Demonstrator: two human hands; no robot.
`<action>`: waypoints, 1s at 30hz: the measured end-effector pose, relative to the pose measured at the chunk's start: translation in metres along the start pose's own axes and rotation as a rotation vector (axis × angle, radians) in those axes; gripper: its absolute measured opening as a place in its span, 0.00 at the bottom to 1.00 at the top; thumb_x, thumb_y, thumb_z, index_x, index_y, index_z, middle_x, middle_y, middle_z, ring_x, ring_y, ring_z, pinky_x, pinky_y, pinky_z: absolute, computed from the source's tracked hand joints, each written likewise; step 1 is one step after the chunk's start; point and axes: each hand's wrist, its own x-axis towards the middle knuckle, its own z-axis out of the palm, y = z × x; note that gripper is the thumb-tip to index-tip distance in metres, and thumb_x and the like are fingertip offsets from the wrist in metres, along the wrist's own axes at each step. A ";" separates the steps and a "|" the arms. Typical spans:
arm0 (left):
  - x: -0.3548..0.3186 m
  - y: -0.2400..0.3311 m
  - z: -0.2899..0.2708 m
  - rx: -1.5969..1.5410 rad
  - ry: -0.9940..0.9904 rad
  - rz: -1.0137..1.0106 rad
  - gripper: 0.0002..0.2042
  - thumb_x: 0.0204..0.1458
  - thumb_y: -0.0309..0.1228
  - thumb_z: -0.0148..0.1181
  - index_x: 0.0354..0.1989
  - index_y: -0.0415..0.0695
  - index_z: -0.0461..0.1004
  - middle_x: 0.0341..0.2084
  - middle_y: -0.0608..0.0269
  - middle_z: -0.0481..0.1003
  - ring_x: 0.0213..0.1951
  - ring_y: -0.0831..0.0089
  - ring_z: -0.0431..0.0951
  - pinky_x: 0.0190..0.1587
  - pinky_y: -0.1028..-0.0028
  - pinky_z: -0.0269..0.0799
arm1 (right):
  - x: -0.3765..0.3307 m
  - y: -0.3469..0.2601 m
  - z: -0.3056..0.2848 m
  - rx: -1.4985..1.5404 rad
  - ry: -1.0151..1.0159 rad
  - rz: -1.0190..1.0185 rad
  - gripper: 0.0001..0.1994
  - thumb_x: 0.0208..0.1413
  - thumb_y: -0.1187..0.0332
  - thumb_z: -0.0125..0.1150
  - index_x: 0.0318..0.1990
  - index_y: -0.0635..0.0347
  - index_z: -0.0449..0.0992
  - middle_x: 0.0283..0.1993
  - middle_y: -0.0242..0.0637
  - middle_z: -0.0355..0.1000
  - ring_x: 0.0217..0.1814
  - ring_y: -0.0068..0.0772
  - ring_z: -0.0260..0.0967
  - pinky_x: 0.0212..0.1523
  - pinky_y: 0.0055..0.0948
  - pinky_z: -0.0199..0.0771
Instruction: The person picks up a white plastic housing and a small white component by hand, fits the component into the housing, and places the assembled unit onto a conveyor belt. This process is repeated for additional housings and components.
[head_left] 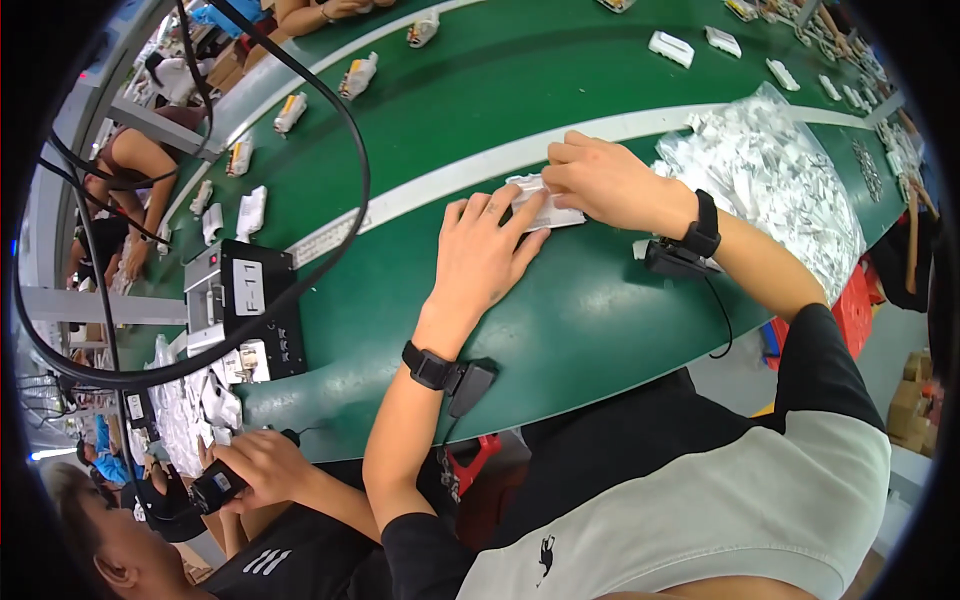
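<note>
Head view: a white plastic piece [557,214] is seen over the green table [400,330], right between both hands. Its left end is touched by the left hand [485,245], fingers pretty spread; its right end is met by the right hand [605,180], fingers curled, though whether it's pinched can't really be told.

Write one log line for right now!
left hand: on white case | right hand: on same case | white pieces: heaped, right side
</note>
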 end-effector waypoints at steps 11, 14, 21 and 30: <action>-0.033 -0.250 -0.059 1.023 -0.214 -0.591 0.07 0.56 0.36 0.60 0.33 0.50 0.82 0.34 0.60 0.83 0.37 0.57 0.85 0.37 0.56 0.80 | -0.029 0.062 -0.049 -0.243 0.129 0.387 0.07 0.60 0.68 0.65 0.43 0.56 0.79 0.44 0.38 0.70 0.52 0.44 0.71 0.48 0.42 0.77; -0.060 -0.295 -0.056 0.994 -0.215 -0.592 0.08 0.56 0.35 0.59 0.32 0.49 0.84 0.35 0.58 0.84 0.38 0.58 0.86 0.42 0.54 0.78 | -0.059 0.058 -0.061 -0.128 -0.090 0.408 0.08 0.60 0.66 0.66 0.45 0.55 0.79 0.45 0.37 0.70 0.54 0.43 0.71 0.50 0.42 0.77; -0.060 -0.325 -0.029 1.084 -0.331 -0.749 0.12 0.55 0.31 0.56 0.27 0.47 0.86 0.29 0.62 0.85 0.33 0.57 0.85 0.41 0.60 0.74 | -0.107 0.030 -0.060 -0.038 -0.165 0.434 0.12 0.56 0.67 0.71 0.46 0.55 0.80 0.48 0.36 0.69 0.56 0.43 0.69 0.51 0.42 0.78; 0.014 -0.174 -0.043 0.613 -0.351 -0.571 0.13 0.55 0.41 0.62 0.39 0.44 0.77 0.33 0.52 0.84 0.39 0.50 0.86 0.44 0.51 0.78 | -0.103 0.038 -0.032 -0.094 0.061 0.144 0.12 0.55 0.72 0.68 0.47 0.56 0.78 0.49 0.38 0.71 0.53 0.43 0.70 0.51 0.43 0.76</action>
